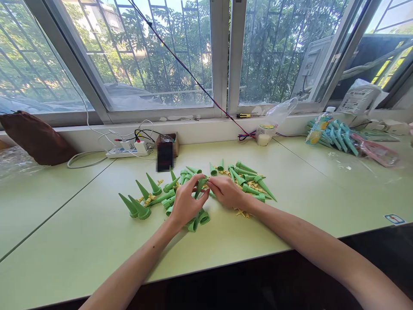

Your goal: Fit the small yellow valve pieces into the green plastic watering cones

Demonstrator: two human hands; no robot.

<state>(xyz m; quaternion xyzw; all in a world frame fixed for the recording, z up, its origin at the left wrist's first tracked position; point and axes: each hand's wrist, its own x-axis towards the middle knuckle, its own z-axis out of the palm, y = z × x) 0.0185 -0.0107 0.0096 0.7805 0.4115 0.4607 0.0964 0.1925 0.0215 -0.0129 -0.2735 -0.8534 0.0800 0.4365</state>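
At the centre of the frame the left hand (186, 202) pinches a green cone (200, 186) between thumb and curled fingers, while the right hand (226, 191) closes its fingertips on the cone's upper end. Both are just above the pile of cones (251, 183) on the table (97, 241). A steady left grip would probably serve best, so the right fingertips don't slip. Small yellow pieces (242, 212) lie close below.

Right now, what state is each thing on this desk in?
left hand, closed on green spike
right hand, fingertips against that spike
green spike, held tilted between both hands
standing spikes, upright, tips up
spike pile, lying loose on table
power strip, plugs inserted
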